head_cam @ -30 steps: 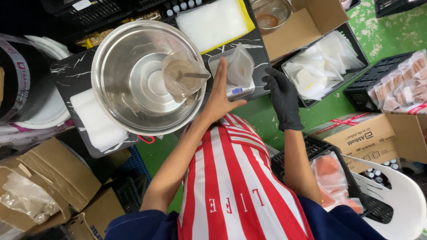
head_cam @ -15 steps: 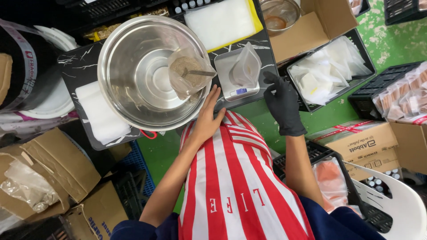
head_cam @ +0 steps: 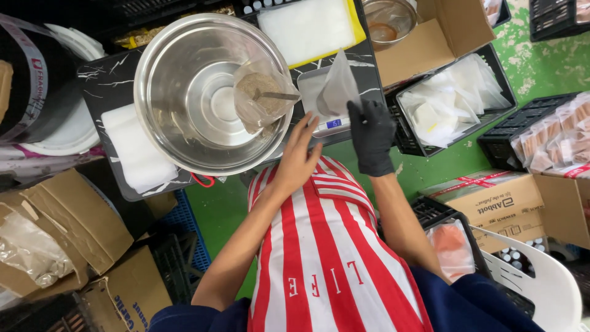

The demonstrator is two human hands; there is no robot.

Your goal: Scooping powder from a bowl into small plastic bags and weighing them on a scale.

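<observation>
Over the small scale [head_cam: 326, 104] on the black marble-patterned counter [head_cam: 107, 77], the right hand [head_cam: 370, 136], wearing a black glove, is pinching the lower edge of a clear plastic pouch [head_cam: 338, 86]. That pouch is standing upright, pointed at the top and looking empty. The bare left hand [head_cam: 299, 157] is resting with fingers stretched flat and close together at the counter edge, just beside the scale and gripping nothing. Left of it, a big steel bowl [head_cam: 196, 92] is holding an open bag of brown powder [head_cam: 261, 95] with a spoon handle sticking out. A black crate of more clear pouches [head_cam: 452, 101] is sitting to the right, and a striped red and white apron [head_cam: 326, 258] is filling the foreground.
</observation>
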